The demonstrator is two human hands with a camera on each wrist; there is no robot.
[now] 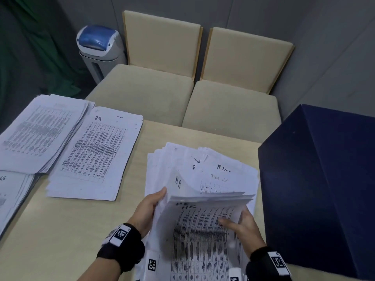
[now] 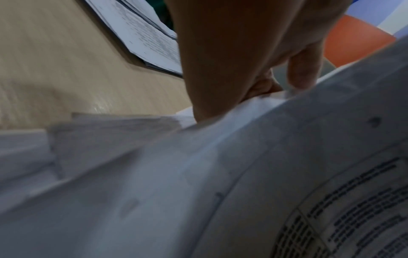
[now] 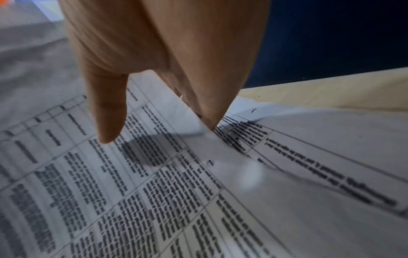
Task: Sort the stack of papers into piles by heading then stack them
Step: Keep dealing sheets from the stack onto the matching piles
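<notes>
The unsorted stack of papers (image 1: 203,250) lies on the table in front of me, its sheets fanned out. My left hand (image 1: 150,207) pinches the left edge of a lifted bundle of sheets (image 1: 188,187) marked "H.R", curling it upward; the pinch shows in the left wrist view (image 2: 302,69). Under the bundle's right edge my right hand (image 1: 241,224) has slid its fingers (image 3: 207,111), while its thumb (image 3: 106,113) hovers just over the printed sheet (image 3: 132,192) below. A sorted pile headed "H.R" (image 1: 95,157) lies at the left.
Two more paper piles lie at the far left (image 1: 38,132) and lower left (image 1: 12,195). A tall dark blue box (image 1: 320,189) stands close on the right. Two beige chairs (image 1: 162,57) face the table's far edge, with a white and blue appliance (image 1: 99,49) beside them.
</notes>
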